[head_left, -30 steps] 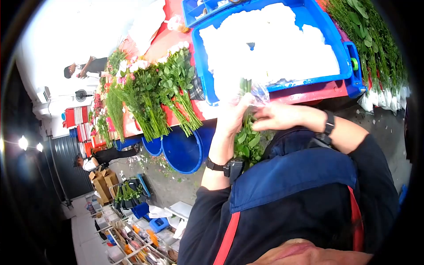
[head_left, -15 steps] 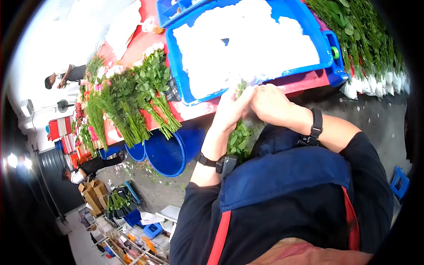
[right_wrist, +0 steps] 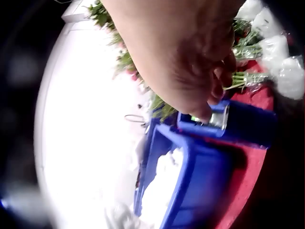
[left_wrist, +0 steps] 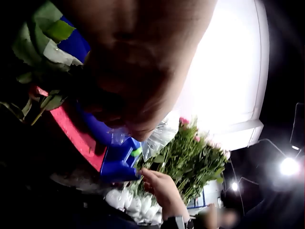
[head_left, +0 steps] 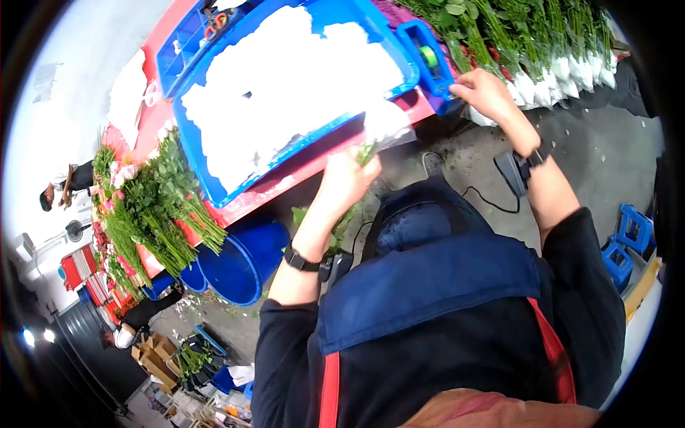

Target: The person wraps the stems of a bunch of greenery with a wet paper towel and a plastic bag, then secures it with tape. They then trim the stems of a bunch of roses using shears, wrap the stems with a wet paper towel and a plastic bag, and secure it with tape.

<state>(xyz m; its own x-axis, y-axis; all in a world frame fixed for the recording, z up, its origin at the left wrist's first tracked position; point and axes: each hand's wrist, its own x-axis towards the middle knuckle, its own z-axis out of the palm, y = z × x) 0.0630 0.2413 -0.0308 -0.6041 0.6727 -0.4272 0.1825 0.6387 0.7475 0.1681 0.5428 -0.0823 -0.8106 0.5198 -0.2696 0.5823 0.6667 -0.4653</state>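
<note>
My left hand (head_left: 346, 178) grips a bunch of leafy green stems (head_left: 367, 150) beside the table's front edge. A clear bag with white filling (head_left: 387, 123) covers the stem ends beyond the fist, and leaves (head_left: 342, 228) hang on the near side. Out to the right, my right hand (head_left: 489, 96) is at the end of a blue tape dispenser (head_left: 446, 85) with a green roll (head_left: 428, 56). In the right wrist view, thumb and fingers pinch at the dispenser's (right_wrist: 248, 124) cutting end, around the tape, which the hand mostly hides.
A blue tray (head_left: 408, 73) heaped with white material stands on the red table (head_left: 160, 36). Scissors (head_left: 216, 27) lie by a compartment box (head_left: 171, 71). Bagged bunches (head_left: 564, 71) line the right side. Rose bunches (head_left: 168, 185) lie left, above a blue bucket (head_left: 232, 274).
My right hand has left the bagged bunch and moved right to the tape dispenser. The left hand keeps hold of the bunch. The head view has swung right.
</note>
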